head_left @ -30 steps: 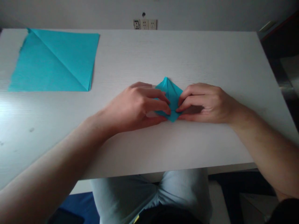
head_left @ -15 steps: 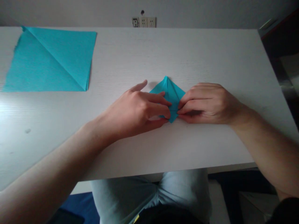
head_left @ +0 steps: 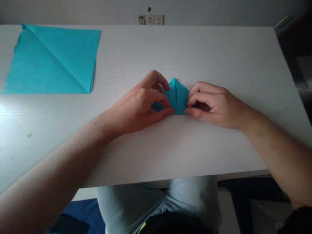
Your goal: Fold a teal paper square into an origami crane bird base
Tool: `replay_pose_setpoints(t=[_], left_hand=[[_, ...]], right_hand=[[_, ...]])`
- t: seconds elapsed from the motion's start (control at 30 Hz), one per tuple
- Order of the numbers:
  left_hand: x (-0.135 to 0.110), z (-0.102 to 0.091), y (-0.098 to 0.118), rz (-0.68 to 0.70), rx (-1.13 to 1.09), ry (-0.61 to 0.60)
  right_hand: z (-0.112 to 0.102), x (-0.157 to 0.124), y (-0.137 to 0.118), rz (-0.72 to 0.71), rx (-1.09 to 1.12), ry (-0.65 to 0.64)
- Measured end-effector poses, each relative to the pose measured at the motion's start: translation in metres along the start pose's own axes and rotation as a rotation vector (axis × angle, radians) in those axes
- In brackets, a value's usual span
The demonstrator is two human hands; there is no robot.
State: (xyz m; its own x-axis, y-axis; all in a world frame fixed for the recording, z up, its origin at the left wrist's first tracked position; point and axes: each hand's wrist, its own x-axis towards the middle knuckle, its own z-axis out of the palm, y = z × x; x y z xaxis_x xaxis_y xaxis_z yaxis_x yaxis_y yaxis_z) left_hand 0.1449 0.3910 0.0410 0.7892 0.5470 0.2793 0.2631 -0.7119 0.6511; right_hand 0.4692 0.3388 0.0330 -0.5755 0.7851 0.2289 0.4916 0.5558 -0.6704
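A small folded piece of turquoise paper (head_left: 179, 97) lies on the white table, its point facing away from me and its near edge straight. My left hand (head_left: 151, 100) pinches its left part, the thumb at the near edge and the fingers curled over the top. From the other side, my right hand (head_left: 212, 104) grips the right part between thumb and fingertips. Both side corners of the paper are partly hidden by my fingers.
Larger turquoise paper sheets (head_left: 56, 61), creased diagonally and ragged on the left edge, lie at the table's far left. Wall sockets (head_left: 150, 20) sit behind the far edge. The white table's (head_left: 158, 156) near edge is above my lap.
The paper's lower tip, which pointed toward me, is folded away, leaving a straight near edge. My left hand's fingers have curled up and both thumbs have moved to that edge.
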Motion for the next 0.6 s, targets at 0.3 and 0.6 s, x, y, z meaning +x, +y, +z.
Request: replay_pose_setpoints(t=[0.3,0.6], left_hand=[[0.0053,-0.0012,0.0093,-0.107,0.039,-0.107],[0.0057,0.0036,0.0098,-0.23,0.092,-0.108]], right_hand=[[0.0003,0.0008,-0.0051,0.071,0.009,0.008],[0.0004,0.0013,0.0006,0.068,0.043,-0.005]])
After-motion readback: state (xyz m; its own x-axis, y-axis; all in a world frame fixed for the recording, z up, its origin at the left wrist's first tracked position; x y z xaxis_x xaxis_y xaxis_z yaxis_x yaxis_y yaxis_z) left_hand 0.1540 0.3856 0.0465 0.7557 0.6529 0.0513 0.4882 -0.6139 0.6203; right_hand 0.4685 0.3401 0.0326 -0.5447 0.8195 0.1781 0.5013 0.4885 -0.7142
